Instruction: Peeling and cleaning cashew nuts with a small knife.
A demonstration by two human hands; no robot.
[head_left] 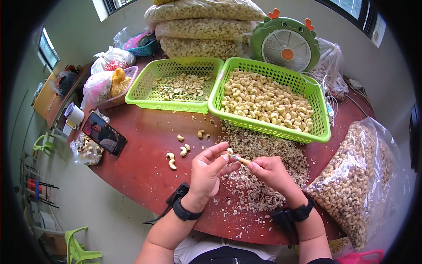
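Observation:
My left hand (205,170) pinches a pale cashew (229,151) between thumb and fingers above the table. My right hand (273,174) grips the light-coloured handle of a small knife (242,160), its short blade pointing at the cashew; whether it touches the nut is too small to tell. Beneath both hands spreads a heap of brown skin flakes (288,157). Several loose cashews (172,164) lie on the red table left of my left hand. Beyond the hands, a green basket (269,128) is filled with cashews, and another green basket (166,105) holds cashew pieces.
Clear bags of cashews (206,28) are stacked at the back beside a green fan (285,50). A large bag of cashews (351,180) leans at the table's right edge. A phone (104,133), a white cup (74,114) and a pink basket (116,100) stand at left.

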